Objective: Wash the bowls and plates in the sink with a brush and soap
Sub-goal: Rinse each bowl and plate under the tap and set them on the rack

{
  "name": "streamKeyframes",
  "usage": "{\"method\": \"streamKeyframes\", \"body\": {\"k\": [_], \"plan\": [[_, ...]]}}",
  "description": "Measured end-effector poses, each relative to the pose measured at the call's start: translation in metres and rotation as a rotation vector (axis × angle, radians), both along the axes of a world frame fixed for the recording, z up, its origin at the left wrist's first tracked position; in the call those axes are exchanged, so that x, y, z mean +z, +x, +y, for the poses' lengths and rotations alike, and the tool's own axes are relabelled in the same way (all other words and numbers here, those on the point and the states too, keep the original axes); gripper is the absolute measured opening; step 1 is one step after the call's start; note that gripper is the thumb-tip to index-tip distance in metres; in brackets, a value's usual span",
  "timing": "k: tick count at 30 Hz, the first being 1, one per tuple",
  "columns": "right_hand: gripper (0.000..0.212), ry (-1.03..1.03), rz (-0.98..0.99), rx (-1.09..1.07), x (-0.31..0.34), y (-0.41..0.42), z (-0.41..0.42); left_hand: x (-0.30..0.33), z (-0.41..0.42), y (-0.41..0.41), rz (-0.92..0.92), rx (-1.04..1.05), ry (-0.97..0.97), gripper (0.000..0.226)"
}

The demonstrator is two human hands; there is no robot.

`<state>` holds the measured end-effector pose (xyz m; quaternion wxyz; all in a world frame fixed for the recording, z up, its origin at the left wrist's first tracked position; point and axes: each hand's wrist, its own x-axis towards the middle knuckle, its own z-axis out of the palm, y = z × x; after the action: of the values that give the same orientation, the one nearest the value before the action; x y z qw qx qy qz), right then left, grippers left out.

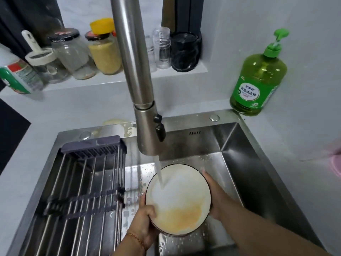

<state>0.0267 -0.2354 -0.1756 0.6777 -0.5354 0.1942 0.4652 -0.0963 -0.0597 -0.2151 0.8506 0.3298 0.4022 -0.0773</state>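
Gripping the bowl (pixel 178 199) — left hand (pixel 145 218) and right hand (pixel 212 198) at opposite rims. Faucet (pixel 145 115) water strikes its interior — above the sink (pixel 239 156).

A home kitchen: a steel sink (pixel 239 145) with a drying rack (pixel 83 182) across it, a running tap (pixel 140 89), dish soap (pixel 258 80) at the counter's corner, pantry jars (pixel 105 54) on a ledge.

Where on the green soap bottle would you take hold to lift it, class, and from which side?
Grip the soap bottle round its narrow neck just under the pump, coming from the sink side. It stands upright in the corner, walls close behind and to its right, and its body looks too wide for one hand.
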Motion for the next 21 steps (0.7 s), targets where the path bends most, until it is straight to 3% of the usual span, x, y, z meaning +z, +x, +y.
{"method": "streamKeyframes", "body": {"k": [4, 8, 13, 21], "plan": [[0.065, 0.007, 0.057, -0.038, -0.024, 0.0, 0.004, -0.014, 0.005, 0.004, 0.047, 0.023, -0.01, 0.12], [0.064, 0.04, 0.116, -0.077, -0.037, -0.004, 0.006, -0.019, 0.005, 0.005, 0.003, 0.094, 0.0, 0.102], [0.063, 0.031, 0.125, -0.11, -0.044, -0.005, 0.007, -0.027, 0.006, 0.006, 0.035, 0.105, 0.019, 0.101], [0.06, -0.035, 0.11, -0.024, -0.041, -0.002, 0.011, -0.038, 0.009, 0.005, 0.103, 0.097, 0.02, 0.103]]}}
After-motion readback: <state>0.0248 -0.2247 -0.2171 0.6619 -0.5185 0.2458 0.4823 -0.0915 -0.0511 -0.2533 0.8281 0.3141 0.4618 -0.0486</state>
